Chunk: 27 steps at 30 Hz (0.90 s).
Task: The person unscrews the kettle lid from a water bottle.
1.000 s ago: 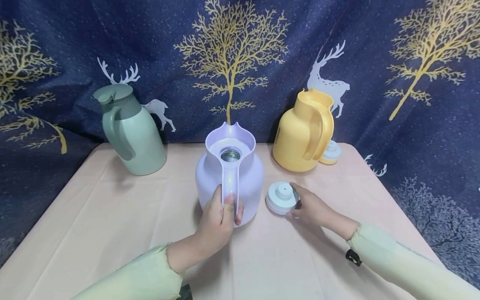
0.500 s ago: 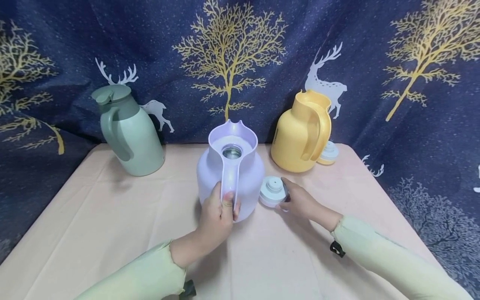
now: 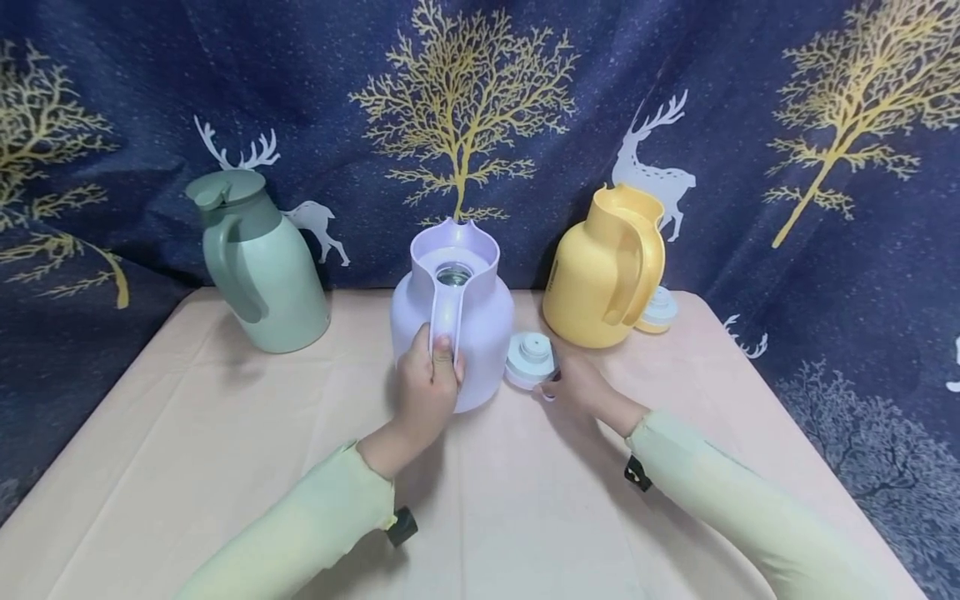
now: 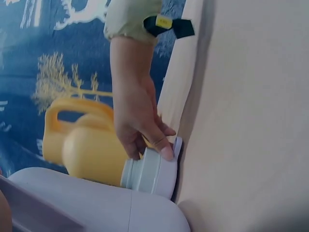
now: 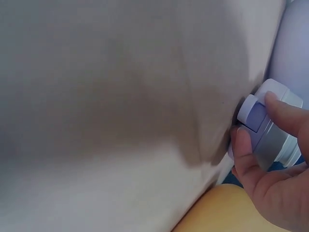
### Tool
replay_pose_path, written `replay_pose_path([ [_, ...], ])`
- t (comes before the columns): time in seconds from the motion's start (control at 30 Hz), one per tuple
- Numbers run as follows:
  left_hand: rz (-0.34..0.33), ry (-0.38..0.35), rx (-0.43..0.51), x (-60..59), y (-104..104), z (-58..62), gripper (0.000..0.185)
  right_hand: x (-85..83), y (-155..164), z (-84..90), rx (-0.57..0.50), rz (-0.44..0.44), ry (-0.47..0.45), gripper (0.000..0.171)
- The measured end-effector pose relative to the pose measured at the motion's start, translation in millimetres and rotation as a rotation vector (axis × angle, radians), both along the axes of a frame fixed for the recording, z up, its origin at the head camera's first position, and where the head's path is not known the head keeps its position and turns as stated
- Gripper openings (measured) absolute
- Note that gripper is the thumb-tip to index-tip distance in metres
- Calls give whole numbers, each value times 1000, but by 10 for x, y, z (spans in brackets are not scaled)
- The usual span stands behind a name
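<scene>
My left hand point(image 3: 424, 387) grips the handle of a lavender vacuum jug point(image 3: 483, 333), which stands upright in the middle of the table. Its top is uncovered, and the round mouth shows inside the collar. Just right of the jug is its lid point(image 3: 529, 360), upside down with the pale stopper upward. My right hand point(image 3: 588, 385) holds this lid by its right side. In the right wrist view, thumb and fingers pinch the lid point(image 5: 256, 116) around its lavender press tab. The left wrist view shows the lid point(image 4: 149, 171) close beside the jug body point(image 4: 111, 205).
A green jug point(image 3: 273, 283) with its lid on stands at the back left. At the back right is a yellow jug point(image 3: 592, 283) with an uncovered top, and its lid point(image 3: 658, 310) lies behind it. A dark blue patterned cloth point(image 3: 337, 125) hangs behind the table point(image 3: 247, 467).
The lavender jug has shifted away from me, toward the back of the table, with my left hand on its handle. My right hand has moved the lid left and back, alongside the jug.
</scene>
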<state>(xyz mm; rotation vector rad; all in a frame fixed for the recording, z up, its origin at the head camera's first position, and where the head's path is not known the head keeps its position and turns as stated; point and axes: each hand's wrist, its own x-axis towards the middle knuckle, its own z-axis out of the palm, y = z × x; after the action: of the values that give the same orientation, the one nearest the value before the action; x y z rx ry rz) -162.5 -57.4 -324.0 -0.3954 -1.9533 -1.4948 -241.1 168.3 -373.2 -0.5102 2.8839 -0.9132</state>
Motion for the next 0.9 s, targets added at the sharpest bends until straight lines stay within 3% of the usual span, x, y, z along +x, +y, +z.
replay_pose_path([
  [0.13, 19, -11, 47, -139, 3, 29, 25, -99, -40, -7, -28, -5, 14, 75],
  [0.33, 40, -1, 87, -328, 10, 36, 26, -228, -121, 8, -7, -68, -63, 76],
  [0.5, 121, 59, 47, -522, 1, 23, 25, -332, -188, 19, -5, -94, -82, 75],
  [0.67, 184, 63, 55, -704, -9, 28, 26, -451, -258, -1, 1, -126, -78, 78],
  [0.9, 143, 41, 116, -869, 9, 45, 28, -584, -338, -22, 53, -193, -63, 90],
])
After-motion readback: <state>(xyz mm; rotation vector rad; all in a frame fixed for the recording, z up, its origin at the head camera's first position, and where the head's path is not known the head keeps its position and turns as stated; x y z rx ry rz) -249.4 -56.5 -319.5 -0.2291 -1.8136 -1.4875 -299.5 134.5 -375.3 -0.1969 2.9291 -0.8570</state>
